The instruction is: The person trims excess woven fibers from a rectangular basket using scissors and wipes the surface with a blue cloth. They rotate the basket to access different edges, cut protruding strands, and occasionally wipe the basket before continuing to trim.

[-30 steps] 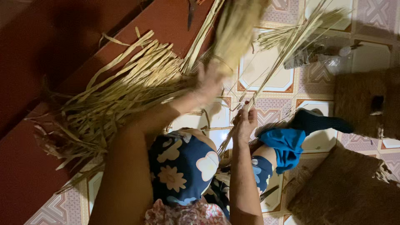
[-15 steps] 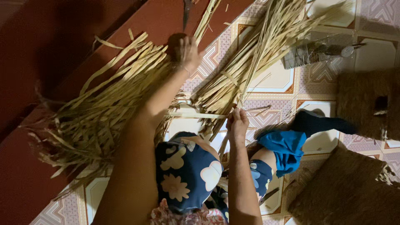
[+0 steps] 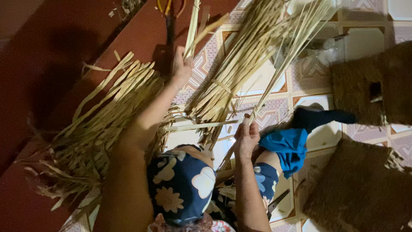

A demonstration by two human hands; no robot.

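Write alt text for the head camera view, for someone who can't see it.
Seen from above, a person's left hand lifts a few dried leaf strips while the right hand grips thin strands from a bundle on the tiled floor.

A patterned tile floor [image 3: 356, 41] is carrying everything here, with a dark red step [image 3: 64, 64] rising along its left side. A heap of loose dried straw strips [image 3: 98, 133] is lying across the step's edge and the tiles. A tied straw bundle [image 3: 240, 73] is slanting over the tiles. Two brown woven mats [image 3: 365, 189] are resting at the right, and orange-handled scissors [image 3: 171, 8] are lying on the step.
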